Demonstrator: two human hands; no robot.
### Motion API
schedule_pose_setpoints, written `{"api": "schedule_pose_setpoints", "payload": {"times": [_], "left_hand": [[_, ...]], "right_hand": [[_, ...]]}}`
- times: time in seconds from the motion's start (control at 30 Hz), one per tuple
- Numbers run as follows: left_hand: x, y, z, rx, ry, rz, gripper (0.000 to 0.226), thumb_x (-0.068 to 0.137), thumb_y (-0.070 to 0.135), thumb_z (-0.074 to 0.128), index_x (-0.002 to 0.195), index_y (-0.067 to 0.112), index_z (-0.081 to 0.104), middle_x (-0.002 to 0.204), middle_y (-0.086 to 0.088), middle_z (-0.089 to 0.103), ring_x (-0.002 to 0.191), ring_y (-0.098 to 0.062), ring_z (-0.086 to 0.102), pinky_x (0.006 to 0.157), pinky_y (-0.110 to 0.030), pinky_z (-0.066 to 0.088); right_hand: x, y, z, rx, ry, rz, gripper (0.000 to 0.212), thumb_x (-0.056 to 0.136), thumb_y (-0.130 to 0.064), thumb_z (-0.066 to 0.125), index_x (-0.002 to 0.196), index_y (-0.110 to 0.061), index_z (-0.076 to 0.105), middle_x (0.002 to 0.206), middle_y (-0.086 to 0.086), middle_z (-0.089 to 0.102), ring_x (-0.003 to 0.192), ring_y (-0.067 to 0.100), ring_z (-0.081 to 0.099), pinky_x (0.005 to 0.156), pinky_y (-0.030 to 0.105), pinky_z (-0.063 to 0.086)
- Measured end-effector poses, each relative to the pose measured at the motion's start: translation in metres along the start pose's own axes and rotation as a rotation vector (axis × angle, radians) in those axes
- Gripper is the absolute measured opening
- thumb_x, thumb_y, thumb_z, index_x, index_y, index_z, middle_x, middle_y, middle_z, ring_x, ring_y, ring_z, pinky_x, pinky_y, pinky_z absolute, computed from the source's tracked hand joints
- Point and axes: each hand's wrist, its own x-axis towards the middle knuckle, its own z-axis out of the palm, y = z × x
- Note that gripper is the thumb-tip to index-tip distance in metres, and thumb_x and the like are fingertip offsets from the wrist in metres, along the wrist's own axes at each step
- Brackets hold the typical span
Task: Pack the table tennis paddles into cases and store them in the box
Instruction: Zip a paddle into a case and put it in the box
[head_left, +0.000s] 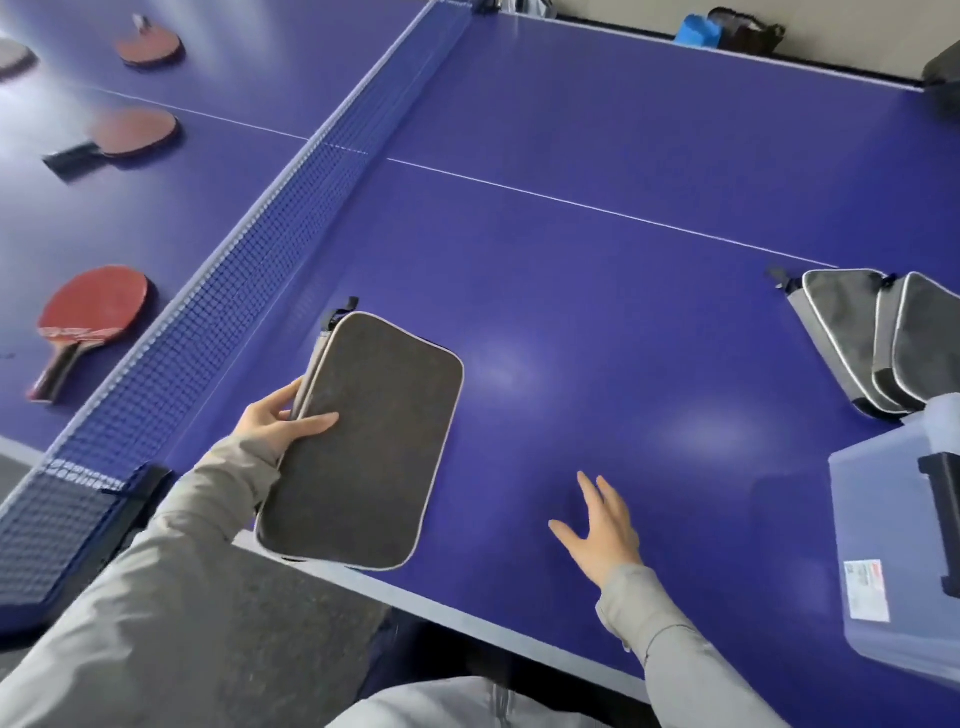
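Note:
My left hand (283, 421) grips the long left edge of a dark grey rectangular paddle case (366, 447) with pale piping, held above the near edge of the blue table (597, 312). My right hand (602, 530) hovers open over the table to the right of the case, fingers spread, holding nothing. Three red paddles lie beyond the net: one near (93, 312), one further back (130, 132), one at the far end (150, 44). A clear plastic box (893, 551) with a black latch stands at the right edge. Behind the box lies a stack of grey cases (867, 338).
The net (291, 208) runs diagonally from the near left to the far middle, between me and the paddles. A dark round object (13, 57) shows at the far left edge. A blue item and a dark bag (727, 31) sit past the table's far edge.

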Motion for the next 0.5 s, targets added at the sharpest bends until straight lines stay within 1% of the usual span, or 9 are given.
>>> {"api": "schedule_pose_setpoints", "payload": {"times": [0.07, 0.1, 0.2, 0.23, 0.3, 0.37, 0.43, 0.5], "left_hand": [[0.024, 0.006, -0.028, 0.017, -0.007, -0.041, 0.058, 0.069, 0.008, 0.077, 0.12, 0.029, 0.063, 0.096, -0.01, 0.073, 0.077, -0.024, 0.071, 0.072, -0.033, 0.057], [0.035, 0.008, -0.04, 0.028, -0.009, -0.059, 0.057, 0.067, 0.01, 0.079, 0.117, 0.032, 0.065, 0.096, -0.009, 0.074, 0.078, -0.025, 0.071, 0.076, -0.035, 0.056], [0.066, 0.013, -0.071, 0.061, -0.021, -0.12, 0.05, 0.062, 0.015, 0.082, 0.104, 0.04, 0.07, 0.093, -0.004, 0.075, 0.081, -0.025, 0.071, 0.079, -0.036, 0.054], [0.074, 0.013, -0.078, 0.059, -0.024, -0.139, 0.048, 0.061, 0.015, 0.082, 0.099, 0.041, 0.071, 0.092, -0.002, 0.075, 0.08, -0.025, 0.071, 0.077, -0.035, 0.055], [0.088, 0.009, -0.091, 0.049, -0.029, -0.175, 0.044, 0.059, 0.013, 0.082, 0.092, 0.04, 0.073, 0.086, -0.001, 0.075, 0.074, -0.022, 0.072, 0.065, -0.029, 0.058], [0.098, 0.004, -0.1, 0.051, -0.04, -0.206, 0.041, 0.063, 0.009, 0.08, 0.094, 0.035, 0.072, 0.082, 0.0, 0.075, 0.069, -0.021, 0.072, 0.057, -0.027, 0.057], [0.106, -0.003, -0.108, 0.057, -0.054, -0.232, 0.04, 0.067, 0.006, 0.078, 0.098, 0.03, 0.071, 0.083, -0.002, 0.075, 0.069, -0.023, 0.072, 0.058, -0.028, 0.058], [0.112, -0.01, -0.113, 0.055, -0.063, -0.244, 0.037, 0.069, 0.005, 0.077, 0.097, 0.028, 0.072, 0.081, -0.003, 0.075, 0.067, -0.022, 0.071, 0.056, -0.027, 0.057]], "right_hand": [[0.003, -0.014, 0.012, -0.036, 0.027, 0.049, 0.079, 0.089, -0.049, 0.055, 0.15, -0.031, 0.008, 0.16, -0.001, 0.001, 0.147, 0.019, -0.002, 0.113, 0.046, 0.021], [0.005, -0.021, 0.017, -0.049, 0.041, 0.072, 0.08, 0.089, -0.05, 0.055, 0.15, -0.032, 0.007, 0.16, -0.001, -0.001, 0.147, 0.02, -0.003, 0.113, 0.046, 0.021], [0.01, -0.038, 0.033, -0.1, 0.068, 0.129, 0.083, 0.087, -0.053, 0.055, 0.15, -0.033, 0.003, 0.16, -0.002, -0.006, 0.147, 0.02, -0.007, 0.113, 0.047, 0.024], [0.011, -0.043, 0.037, -0.108, 0.074, 0.151, 0.084, 0.087, -0.053, 0.055, 0.149, -0.033, 0.003, 0.16, -0.002, -0.006, 0.147, 0.021, -0.007, 0.113, 0.048, 0.025], [0.012, -0.051, 0.045, -0.113, 0.08, 0.2, 0.086, 0.086, -0.054, 0.056, 0.149, -0.033, 0.002, 0.16, -0.002, -0.007, 0.147, 0.021, -0.007, 0.114, 0.048, 0.024], [0.012, -0.055, 0.052, -0.122, 0.087, 0.239, 0.086, 0.086, -0.054, 0.056, 0.149, -0.033, 0.003, 0.16, -0.001, -0.006, 0.147, 0.022, -0.007, 0.115, 0.049, 0.022], [0.012, -0.058, 0.056, -0.134, 0.088, 0.265, 0.086, 0.086, -0.054, 0.056, 0.15, -0.032, 0.003, 0.16, -0.001, -0.006, 0.147, 0.021, -0.008, 0.115, 0.049, 0.019], [0.012, -0.06, 0.06, -0.154, 0.086, 0.281, 0.086, 0.086, -0.054, 0.057, 0.15, -0.032, 0.004, 0.16, -0.001, -0.007, 0.147, 0.021, -0.01, 0.115, 0.05, 0.018]]}}
